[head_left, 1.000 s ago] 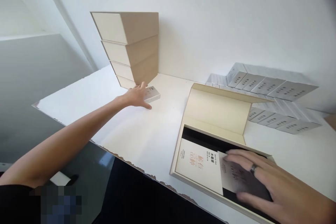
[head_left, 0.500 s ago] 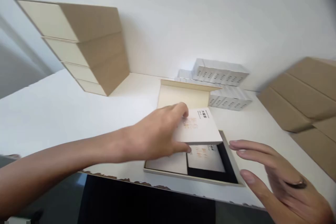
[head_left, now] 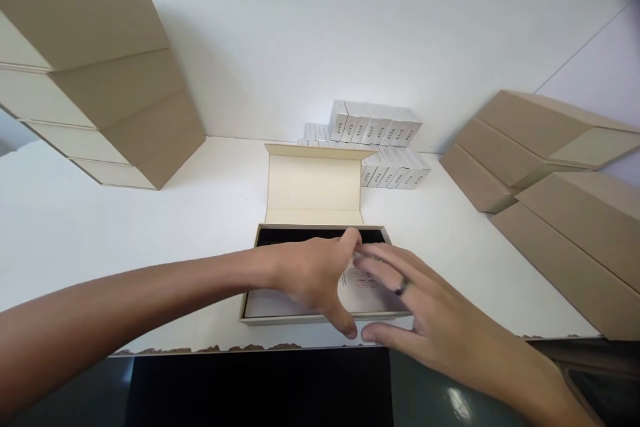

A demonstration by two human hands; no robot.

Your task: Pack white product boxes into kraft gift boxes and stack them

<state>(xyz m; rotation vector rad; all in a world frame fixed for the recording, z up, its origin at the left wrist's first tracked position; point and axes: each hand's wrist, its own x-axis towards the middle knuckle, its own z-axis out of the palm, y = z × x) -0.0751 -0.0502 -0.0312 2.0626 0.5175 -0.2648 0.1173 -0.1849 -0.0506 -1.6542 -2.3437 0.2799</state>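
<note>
Two hands over one open box, and here they nearly meet! The left hand (head_left: pixel 313 273) arches above the box (head_left: pixel 285 321), thumb and fingers spread apart; the right hand (head_left: pixel 425 300), one dark ring (head_left: pixel 401 286) on a finger, faces it, thumb also well clear of the fingers. Whether either touches the printed white pack (head_left: pixel 357 303) below, one cannot tell; that pack lies inside the box, and the hands hide any full count. One lid (head_left: pixel 315 180) stands raised behind. Four beige boxes (head_left: pixel 115 80) are stacked at left, three tan boxes (head_left: pixel 505 147) back right, at least two nearer boxes (head_left: pixel 575 233) in front, seven small cartons (head_left: pixel 375 127) along the upper row!
</note>
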